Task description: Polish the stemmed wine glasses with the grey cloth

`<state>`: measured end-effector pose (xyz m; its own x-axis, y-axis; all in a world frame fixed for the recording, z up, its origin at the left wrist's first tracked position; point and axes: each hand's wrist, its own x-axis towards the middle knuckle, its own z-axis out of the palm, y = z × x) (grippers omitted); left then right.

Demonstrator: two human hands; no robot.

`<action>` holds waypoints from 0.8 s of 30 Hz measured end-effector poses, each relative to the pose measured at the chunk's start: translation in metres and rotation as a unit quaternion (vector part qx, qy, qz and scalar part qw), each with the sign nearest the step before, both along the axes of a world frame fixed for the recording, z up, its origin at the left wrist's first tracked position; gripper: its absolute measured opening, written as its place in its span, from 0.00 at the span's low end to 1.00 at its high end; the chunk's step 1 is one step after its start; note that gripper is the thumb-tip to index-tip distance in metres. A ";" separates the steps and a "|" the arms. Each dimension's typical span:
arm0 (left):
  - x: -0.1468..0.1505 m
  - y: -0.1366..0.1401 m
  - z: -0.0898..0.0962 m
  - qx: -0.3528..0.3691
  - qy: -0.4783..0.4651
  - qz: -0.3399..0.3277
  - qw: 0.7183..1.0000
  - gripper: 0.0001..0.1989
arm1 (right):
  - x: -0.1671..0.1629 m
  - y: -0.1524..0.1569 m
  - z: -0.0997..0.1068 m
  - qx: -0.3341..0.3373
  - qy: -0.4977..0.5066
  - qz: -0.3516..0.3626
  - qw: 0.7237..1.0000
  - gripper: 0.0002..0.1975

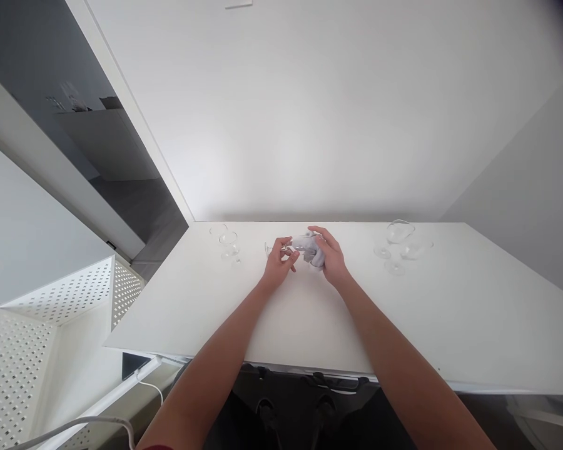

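My left hand (278, 265) is closed around the stem of a clear stemmed glass (301, 242). The glass lies sideways in the air or just over the table, its foot to the left and its bowl to the right. Bunched against the bowl is a pale grey-white cloth (316, 256), gripped by my right hand (332, 255). Part of the bowl is hidden by the cloth and fingers.
Clear stemmed glasses (228, 239) stand on the left of the white table (300, 325); more stemmed glasses (400, 232) are on the right. A white wall (300, 125) rises behind. A perforated white bin (23, 350) is at lower left.
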<state>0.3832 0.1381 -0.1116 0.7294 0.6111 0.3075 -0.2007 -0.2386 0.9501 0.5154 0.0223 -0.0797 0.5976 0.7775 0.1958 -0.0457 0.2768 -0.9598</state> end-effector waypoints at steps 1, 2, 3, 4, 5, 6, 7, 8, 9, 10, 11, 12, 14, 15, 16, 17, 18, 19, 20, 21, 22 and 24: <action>0.000 -0.001 0.000 0.002 -0.001 -0.005 1.000 0.24 | -0.001 0.000 0.000 -0.009 -0.009 -0.002 1.000 0.20; 0.000 -0.002 0.001 0.003 -0.003 -0.007 1.000 0.24 | -0.002 0.001 0.000 -0.022 -0.026 -0.001 0.999 0.21; 0.000 -0.002 0.001 0.004 -0.004 -0.007 1.000 0.24 | -0.003 0.001 0.000 -0.036 -0.047 0.001 0.998 0.21; 0.000 -0.002 0.001 0.003 -0.005 -0.004 1.000 0.24 | -0.004 0.001 0.001 -0.047 -0.067 0.006 0.997 0.21; -0.001 -0.001 0.001 0.002 -0.005 0.001 1.000 0.24 | -0.004 0.001 0.001 -0.055 -0.082 0.015 0.995 0.21; -0.001 0.000 0.000 -0.001 -0.005 0.008 1.000 0.24 | -0.005 0.001 0.002 -0.056 -0.088 0.026 0.994 0.21; -0.001 0.001 0.000 -0.006 -0.005 0.017 1.000 0.23 | -0.005 0.001 0.002 -0.051 -0.086 0.035 0.994 0.21; 0.000 0.002 0.000 -0.012 -0.005 0.025 1.000 0.23 | -0.005 0.001 0.002 -0.042 -0.077 0.042 0.995 0.21; 0.000 0.002 0.000 -0.019 -0.005 0.031 0.999 0.23 | -0.004 0.000 0.003 -0.033 -0.064 0.047 0.996 0.21; 0.000 0.003 0.000 -0.023 -0.005 0.034 0.999 0.22 | -0.004 0.000 0.002 -0.024 -0.050 0.046 0.997 0.21; 0.000 0.002 0.000 -0.026 -0.003 0.032 0.999 0.22 | -0.003 0.000 0.002 -0.016 -0.037 0.039 0.998 0.21; 0.000 0.002 0.001 -0.026 -0.001 0.026 0.999 0.22 | -0.002 0.000 0.002 -0.010 -0.028 0.028 0.999 0.22; 0.000 0.000 0.002 -0.020 0.002 0.012 1.000 0.22 | -0.001 0.000 0.001 -0.010 -0.023 0.005 1.000 0.22; -0.001 -0.001 0.002 -0.018 0.001 0.006 1.000 0.23 | -0.001 0.001 0.000 -0.015 -0.030 -0.003 0.999 0.22; -0.001 -0.002 0.003 -0.018 -0.002 0.002 1.000 0.23 | -0.002 0.001 0.000 -0.022 -0.042 -0.008 0.999 0.22; -0.001 -0.003 0.003 -0.019 -0.006 0.000 1.000 0.23 | -0.002 0.001 0.000 -0.032 -0.058 -0.009 0.998 0.22; -0.002 -0.003 0.003 -0.021 -0.010 -0.002 1.000 0.24 | -0.003 0.001 0.000 -0.043 -0.076 -0.006 0.996 0.22; -0.002 -0.003 0.003 -0.023 -0.015 -0.003 1.000 0.24 | -0.004 0.001 0.000 -0.052 -0.091 -0.001 0.995 0.22; -0.002 -0.002 0.003 -0.024 -0.019 -0.003 1.000 0.24 | -0.004 0.001 0.001 -0.057 -0.101 0.006 0.993 0.22; -0.002 -0.002 0.003 -0.025 -0.022 -0.002 0.999 0.24 | -0.005 0.001 0.002 -0.060 -0.104 0.015 0.993 0.22; -0.002 -0.001 0.002 -0.025 -0.024 0.001 0.999 0.24 | -0.005 0.000 0.002 -0.059 -0.099 0.027 0.993 0.22; -0.001 0.001 0.001 -0.022 -0.020 0.012 0.999 0.24 | -0.005 -0.001 0.005 -0.045 -0.073 0.048 0.995 0.21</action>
<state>0.3819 0.1392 -0.1105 0.7015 0.6422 0.3091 -0.2334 -0.2028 0.9510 0.5108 0.0213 -0.0751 0.4901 0.8481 0.2015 0.0738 0.1899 -0.9790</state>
